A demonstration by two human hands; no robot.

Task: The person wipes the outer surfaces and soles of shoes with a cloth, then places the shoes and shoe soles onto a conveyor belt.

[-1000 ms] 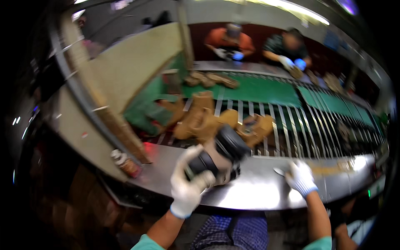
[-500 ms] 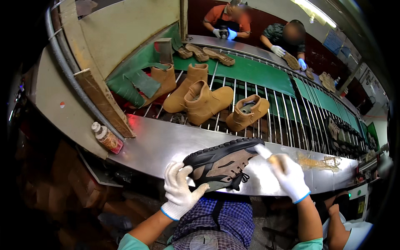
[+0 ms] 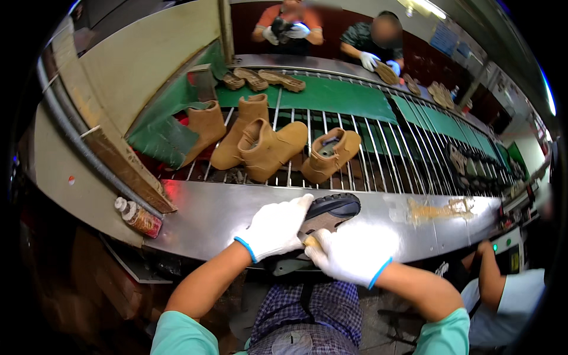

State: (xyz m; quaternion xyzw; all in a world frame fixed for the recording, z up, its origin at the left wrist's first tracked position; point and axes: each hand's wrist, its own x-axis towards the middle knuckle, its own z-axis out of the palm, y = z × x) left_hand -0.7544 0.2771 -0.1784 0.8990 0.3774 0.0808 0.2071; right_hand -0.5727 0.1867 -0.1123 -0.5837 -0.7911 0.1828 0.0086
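Observation:
A brown and grey shoe with a black sole lies on its side at the front edge of the metal bench. Gloved in white, my left hand grips the shoe from the left, its fingers reaching over the sole's edge. My right hand, also gloved, is closed around a small wooden-handled brush held against the shoe's side. The brush's working end and much of the shoe's upper are hidden by my hands.
Beyond the metal bench edge, tan boots stand on a conveyor of metal rods. Loose soles lie on its green sheet. A bottle stands at left. Two people work across the line; another person's arm is at right.
The shoe has turned, its toe now facing me less sideways, and my left hand has moved up over it. My right hand has brought the brush leftward, close to my left hand.

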